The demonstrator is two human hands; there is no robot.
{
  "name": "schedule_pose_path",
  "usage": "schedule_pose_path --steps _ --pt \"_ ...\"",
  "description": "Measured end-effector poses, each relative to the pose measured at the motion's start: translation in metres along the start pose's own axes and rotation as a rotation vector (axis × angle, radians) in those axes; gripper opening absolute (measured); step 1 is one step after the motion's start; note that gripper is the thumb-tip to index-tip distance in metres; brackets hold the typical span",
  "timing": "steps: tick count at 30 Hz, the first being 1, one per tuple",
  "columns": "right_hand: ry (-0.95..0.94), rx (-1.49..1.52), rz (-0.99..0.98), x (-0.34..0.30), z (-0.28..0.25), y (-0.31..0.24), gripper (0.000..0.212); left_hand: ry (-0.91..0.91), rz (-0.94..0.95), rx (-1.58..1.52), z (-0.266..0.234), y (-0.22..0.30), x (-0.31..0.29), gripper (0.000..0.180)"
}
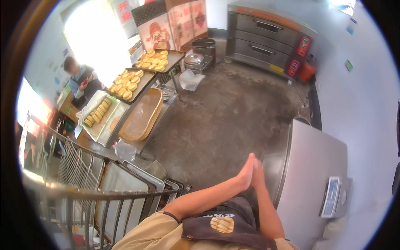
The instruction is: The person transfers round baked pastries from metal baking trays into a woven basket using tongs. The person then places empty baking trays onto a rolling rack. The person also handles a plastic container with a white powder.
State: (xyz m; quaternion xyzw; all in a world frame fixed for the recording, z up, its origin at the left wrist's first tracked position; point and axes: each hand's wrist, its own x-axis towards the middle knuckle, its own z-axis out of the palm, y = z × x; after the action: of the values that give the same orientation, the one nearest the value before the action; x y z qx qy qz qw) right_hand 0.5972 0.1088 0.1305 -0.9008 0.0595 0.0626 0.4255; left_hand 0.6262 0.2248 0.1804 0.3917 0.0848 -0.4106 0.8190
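Observation:
My left hand and my right hand meet palm to palm in front of my dark apron. Their fingers are stretched out straight, pointing away from me, and no object shows between them. The inner faces of both palms are hidden where they press together. Closest to my right hand stands a stainless steel cabinet, a little apart from it. A digital scale rests on that cabinet, near the wall.
At left, a table holds baking trays of round pastries, a white-lined tray and an oblong basket. A metal rack with trays stands near left. Far off are a two-deck oven and pots. Another person stands behind the table.

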Motion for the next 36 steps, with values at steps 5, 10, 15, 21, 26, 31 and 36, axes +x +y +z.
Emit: schedule_pose_path --steps 5,10,15,21,26,31,36 --pt "-0.358 0.048 0.3 0.129 0.038 0.063 0.06 -0.229 0.443 -0.008 -0.035 0.13 0.042 0.073" --pt "-0.688 1.925 0.391 0.298 0.035 -0.063 0.063 0.108 1.087 1.328 -0.114 0.224 0.144 0.06" --pt "-0.451 1.594 0.387 0.439 -0.051 -0.192 0.057 0.831 0.516 1.472 -0.274 0.287 0.179 0.066" --pt "-0.558 1.0 0.18 0.604 -0.001 -0.23 0.039 1.213 -0.192 1.087 -0.432 0.257 0.131 0.056" --pt "-0.741 0.564 0.259 0.701 0.102 -0.211 0.033 1.137 -0.396 0.799 -0.473 0.192 0.158 0.05" --pt "-0.912 0.237 0.213 0.789 0.195 -0.21 0.031 1.275 -0.313 0.042 -0.484 0.186 0.22 0.043" --pt "-1.119 -0.148 0.055 0.867 0.313 -0.21 0.033 1.555 0.264 -0.695 -0.458 0.224 0.271 0.033"
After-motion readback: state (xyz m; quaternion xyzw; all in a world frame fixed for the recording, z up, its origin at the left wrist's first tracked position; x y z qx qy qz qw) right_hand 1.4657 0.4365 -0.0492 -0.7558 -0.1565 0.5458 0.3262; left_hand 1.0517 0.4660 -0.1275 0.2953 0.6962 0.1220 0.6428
